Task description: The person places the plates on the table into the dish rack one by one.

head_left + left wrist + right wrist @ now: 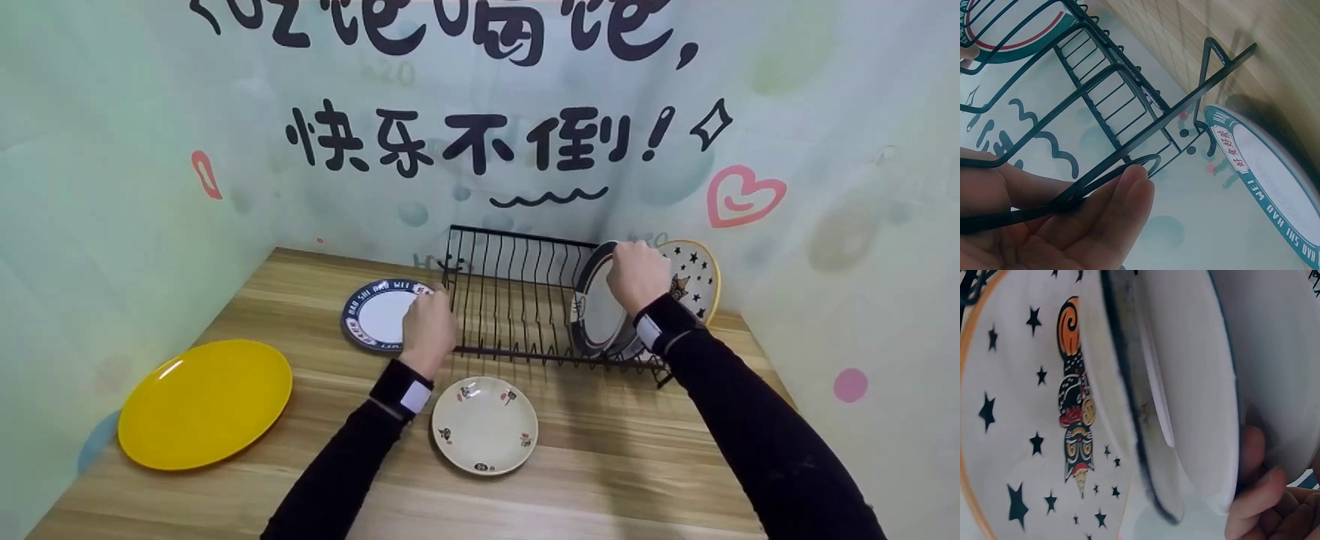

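Note:
My left hand (430, 334) grips the left end of a black wire dish rack (525, 355); in the left wrist view its fingers (1134, 194) curl round the wire. At the rack's right end, my right hand (639, 276) pinches the upper edge of a dark-rimmed plate (598, 300) standing upright in the slots. The right wrist view shows its fingers (1264, 495) behind that plate's pale face (1280, 354), among other upright plates. Rightmost stands a yellow-rimmed plate (696, 268) with black stars and a cat figure.
Left of the rack, a blue-rimmed white plate (379, 319) lies partly behind my left hand. A large yellow plate (206, 405) lies at the left of the wooden table (600, 480). In front of the rack is a small cream plate (485, 426). Printed cloth (360, 210) hangs around.

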`<state>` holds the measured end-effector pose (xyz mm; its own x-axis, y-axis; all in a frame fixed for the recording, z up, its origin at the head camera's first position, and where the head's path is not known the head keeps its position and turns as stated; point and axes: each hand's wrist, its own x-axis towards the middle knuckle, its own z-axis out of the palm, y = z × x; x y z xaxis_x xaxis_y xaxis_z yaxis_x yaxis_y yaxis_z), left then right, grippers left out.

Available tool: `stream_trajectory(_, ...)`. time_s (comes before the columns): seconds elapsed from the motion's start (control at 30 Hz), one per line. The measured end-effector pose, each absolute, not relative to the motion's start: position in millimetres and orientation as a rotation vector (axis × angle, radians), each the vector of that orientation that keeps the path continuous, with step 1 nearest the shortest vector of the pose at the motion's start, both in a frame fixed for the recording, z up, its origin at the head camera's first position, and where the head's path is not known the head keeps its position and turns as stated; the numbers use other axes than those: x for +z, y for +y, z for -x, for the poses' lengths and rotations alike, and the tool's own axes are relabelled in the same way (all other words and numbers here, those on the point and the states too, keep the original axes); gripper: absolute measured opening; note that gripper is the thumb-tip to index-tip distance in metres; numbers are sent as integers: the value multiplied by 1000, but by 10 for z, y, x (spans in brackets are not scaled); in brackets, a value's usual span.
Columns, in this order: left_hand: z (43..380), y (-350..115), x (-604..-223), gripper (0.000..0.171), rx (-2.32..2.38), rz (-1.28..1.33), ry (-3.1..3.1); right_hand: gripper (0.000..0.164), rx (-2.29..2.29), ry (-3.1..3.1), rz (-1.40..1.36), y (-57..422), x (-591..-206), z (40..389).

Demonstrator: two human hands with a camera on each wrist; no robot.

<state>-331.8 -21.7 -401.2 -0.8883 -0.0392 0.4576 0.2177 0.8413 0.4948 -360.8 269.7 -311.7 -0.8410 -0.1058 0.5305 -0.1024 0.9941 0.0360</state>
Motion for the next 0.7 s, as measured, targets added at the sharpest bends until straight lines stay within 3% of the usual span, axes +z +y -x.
stream_trajectory(0.3,3317,-220,-4042,13,-700,167,-2560,30,6,-2560,-120,2797,-3130,3597)
stream_trajectory(0.57,3311,-221,-4025,20,-723,155,-2559,38,-74,-2503,-172,2837,-3064,3604)
stream_trajectory(0.7,3311,-227,-4023,15,-747,153,-2551,39,-50,-2488,-175,2875,-3008,3588)
